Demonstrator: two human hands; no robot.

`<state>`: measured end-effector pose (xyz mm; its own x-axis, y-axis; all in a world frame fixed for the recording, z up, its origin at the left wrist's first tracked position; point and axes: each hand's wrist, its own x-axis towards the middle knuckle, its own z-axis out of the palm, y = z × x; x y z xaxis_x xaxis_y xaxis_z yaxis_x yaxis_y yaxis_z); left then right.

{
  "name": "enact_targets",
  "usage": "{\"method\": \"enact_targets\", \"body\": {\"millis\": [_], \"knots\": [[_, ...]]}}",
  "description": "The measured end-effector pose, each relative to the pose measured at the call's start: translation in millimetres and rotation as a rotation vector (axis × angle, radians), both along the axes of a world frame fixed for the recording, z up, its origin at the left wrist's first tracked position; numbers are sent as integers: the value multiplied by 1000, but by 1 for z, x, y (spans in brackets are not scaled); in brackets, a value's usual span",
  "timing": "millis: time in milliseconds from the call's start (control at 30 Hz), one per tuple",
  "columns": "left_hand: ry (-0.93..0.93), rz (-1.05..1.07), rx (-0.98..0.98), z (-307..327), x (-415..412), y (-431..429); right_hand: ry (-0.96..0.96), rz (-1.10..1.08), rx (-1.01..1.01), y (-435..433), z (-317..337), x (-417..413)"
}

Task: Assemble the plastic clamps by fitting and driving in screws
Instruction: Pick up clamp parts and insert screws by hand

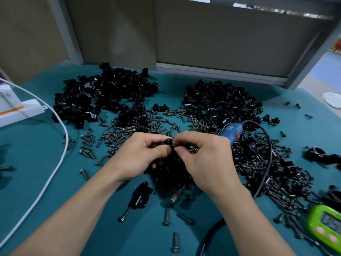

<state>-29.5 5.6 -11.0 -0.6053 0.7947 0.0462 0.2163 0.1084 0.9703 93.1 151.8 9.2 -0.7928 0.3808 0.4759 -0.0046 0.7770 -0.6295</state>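
Bench at one moment, read from left to right. At far left a white cable (55, 163) curves across the green cloth (36, 191). Behind it lies a heap of black clamp halves (96, 97), with loose screws (129, 130) spilled in front. Centre: the left hand (145, 154), fingers curled, pinches a small black clamp (168, 143) by its left side. The right hand (204, 156), likewise curled, pinches the same part from the right, so the two hands meet with thumbs nearly touching. Whether a screw is already between the right fingertips cannot be made out. The step in hand appears to be fitting a screw by finger before driving it. To do this well, the left hand should keep the clamp still, its halves seated flush and its hole turned toward the right hand. The screw should then enter straight and be turned lightly until the thread catches; a crooked start would likely cut the plastic. The clamp sits between the two sets of fingertips, over the screw pile, and is mostly covered by them. Just beyond the right hand lies the blue screwdriver (230, 131), within easy reach for driving, its black cord (267, 154) looping toward the near edge. At far right, near that edge, stands a green timer (326, 226).
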Motion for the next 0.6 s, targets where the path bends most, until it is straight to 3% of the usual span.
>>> {"method": "enact_targets", "body": {"millis": [67, 133, 233, 333, 600], "knots": [[-105, 76, 36, 0, 0, 1, 112, -22, 70, 4, 2, 1], [-272, 217, 130, 2, -2, 1, 157, -69, 4, 12, 5, 4], [-524, 392, 329, 8, -11, -4, 4, -183, -77, 18, 6, 4], [-707, 490, 512, 11, -20, -10, -201, -334, 43, 17, 3, 2], [-735, 610, 624, 12, -40, -24, -424, -217, 71, 12, 11, -22]]}}
